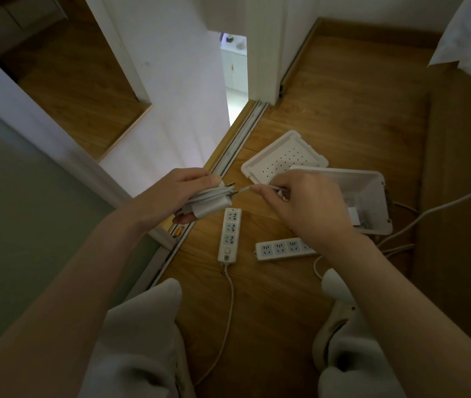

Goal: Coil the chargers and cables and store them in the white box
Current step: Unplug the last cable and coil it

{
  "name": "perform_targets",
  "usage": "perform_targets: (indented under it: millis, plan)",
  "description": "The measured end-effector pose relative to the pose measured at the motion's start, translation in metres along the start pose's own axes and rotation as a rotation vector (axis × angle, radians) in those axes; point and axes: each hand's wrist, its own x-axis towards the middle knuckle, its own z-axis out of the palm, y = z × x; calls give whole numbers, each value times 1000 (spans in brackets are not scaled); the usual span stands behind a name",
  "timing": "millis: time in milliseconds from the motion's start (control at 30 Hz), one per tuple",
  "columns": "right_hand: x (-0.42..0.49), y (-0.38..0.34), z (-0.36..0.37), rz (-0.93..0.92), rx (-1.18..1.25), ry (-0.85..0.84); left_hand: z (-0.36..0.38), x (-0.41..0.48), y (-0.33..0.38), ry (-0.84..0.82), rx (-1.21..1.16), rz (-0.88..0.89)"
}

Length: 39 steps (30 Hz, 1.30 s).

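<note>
My left hand (pixel 184 193) grips a white charger with its cable bundled in loops (pixel 211 201), held above the wooden floor. My right hand (pixel 306 202) pinches the free end of that thin white cable (pixel 245 189), which stretches between the two hands. The white box (pixel 369 196) stands open on the floor behind my right hand, with a few small items inside. Its perforated white lid (pixel 283 160) lies beside it, further back. Two white power strips (pixel 229 235) (pixel 281 248) lie on the floor below my hands, each with a cord trailing off.
A sliding door track (pixel 228 159) runs diagonally along the floor on the left. White cords (pixel 418 216) trail over the floor at the right. My knees in light trousers (pixel 142 326) and a white slipper (pixel 335 320) are at the bottom. A bed edge sits at the far right.
</note>
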Motion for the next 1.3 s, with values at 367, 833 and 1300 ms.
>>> perform_targets:
  millis: [367,833,1300]
  plan:
    - [-17,-36,22,100,362,-251,26,19,-19,462,510,33]
    - [-32,-45,56,55,450,-463,36,16,13,378,-1001,-129]
    - [-17,0,42,165,334,-556,12,-2,12,-173,-990,-142]
